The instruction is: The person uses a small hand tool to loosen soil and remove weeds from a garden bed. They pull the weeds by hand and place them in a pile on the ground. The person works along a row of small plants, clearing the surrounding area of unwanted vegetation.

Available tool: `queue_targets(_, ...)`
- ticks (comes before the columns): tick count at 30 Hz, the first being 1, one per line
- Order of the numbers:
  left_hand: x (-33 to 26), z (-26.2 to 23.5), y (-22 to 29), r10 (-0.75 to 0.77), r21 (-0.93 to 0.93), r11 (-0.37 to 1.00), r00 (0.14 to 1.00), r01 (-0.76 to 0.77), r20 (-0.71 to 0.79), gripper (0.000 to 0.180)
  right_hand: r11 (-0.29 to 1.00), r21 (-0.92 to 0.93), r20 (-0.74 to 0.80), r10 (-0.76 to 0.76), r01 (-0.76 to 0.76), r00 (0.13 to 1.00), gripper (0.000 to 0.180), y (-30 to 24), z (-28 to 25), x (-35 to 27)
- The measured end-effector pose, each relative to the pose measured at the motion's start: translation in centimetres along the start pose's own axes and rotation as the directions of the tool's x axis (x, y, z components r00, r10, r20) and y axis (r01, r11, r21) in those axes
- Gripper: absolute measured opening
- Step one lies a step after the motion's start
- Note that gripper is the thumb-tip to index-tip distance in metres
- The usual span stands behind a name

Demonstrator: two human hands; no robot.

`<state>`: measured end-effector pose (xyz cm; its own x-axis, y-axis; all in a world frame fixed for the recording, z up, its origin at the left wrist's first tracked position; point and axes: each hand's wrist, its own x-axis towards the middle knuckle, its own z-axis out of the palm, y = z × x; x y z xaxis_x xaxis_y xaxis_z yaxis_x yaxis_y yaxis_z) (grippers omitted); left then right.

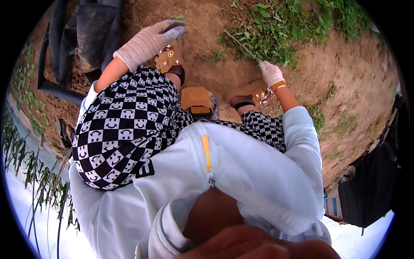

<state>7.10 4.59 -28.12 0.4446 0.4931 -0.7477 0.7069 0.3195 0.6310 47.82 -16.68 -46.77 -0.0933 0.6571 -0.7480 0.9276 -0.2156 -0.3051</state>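
One thin stick [241,44] is gripped at its near end by the gloved right hand [271,73], fingers closed, its tip among the weeds [276,30]; it is judged light and brittle. The gloved left hand [148,41] is held loosely open, empty, above a sandal [169,58], beside black sheeting [84,34].

No packages, labels, signs or screens in view

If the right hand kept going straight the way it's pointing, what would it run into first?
Most likely the patch of green weeds. The gloved right hand grips a thin woody stem that leads up and left into those plants, with bare soil beside them. Depth is hard to judge in this fisheye view.
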Motion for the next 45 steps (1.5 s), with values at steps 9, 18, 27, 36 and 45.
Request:
queue_targets(9,-0.7,0.0,-0.6,0.098,0.035,0.995,0.988,-0.095,-0.115,0.043,0.956,-0.236,0.121,-0.148,0.173,0.982,0.037,4.3,-0.4,1.6)
queue_targets(18,-0.4,-0.3,-1.3,0.074,-0.055,0.995,0.992,-0.08,-0.097,0.041,0.996,-0.082,0.044,-0.024,0.028,0.999,0.036,7.0,-2.2,-4.4)
queue_targets(27,0.3,0.3,-1.1,0.058,0.005,0.998,0.992,-0.058,-0.115,0.039,0.993,-0.054,0.058,-0.106,0.109,0.993,0.052,-8.1,-3.7,-1.1)
queue_targets(36,-0.2,0.1,-1.2,-0.033,-0.023,0.999,0.999,0.032,-0.031,0.038,0.979,-0.132,0.061,-0.148,0.155,0.987,0.052,-2.2,-3.4,-2.6)
queue_targets(45,0.5,0.8,-1.5,0.103,-0.033,0.994,0.991,-0.107,-0.09,0.039,0.938,-0.169,0.339,-0.232,0.302,0.912,0.063,-9.6,-5.4,-0.4)
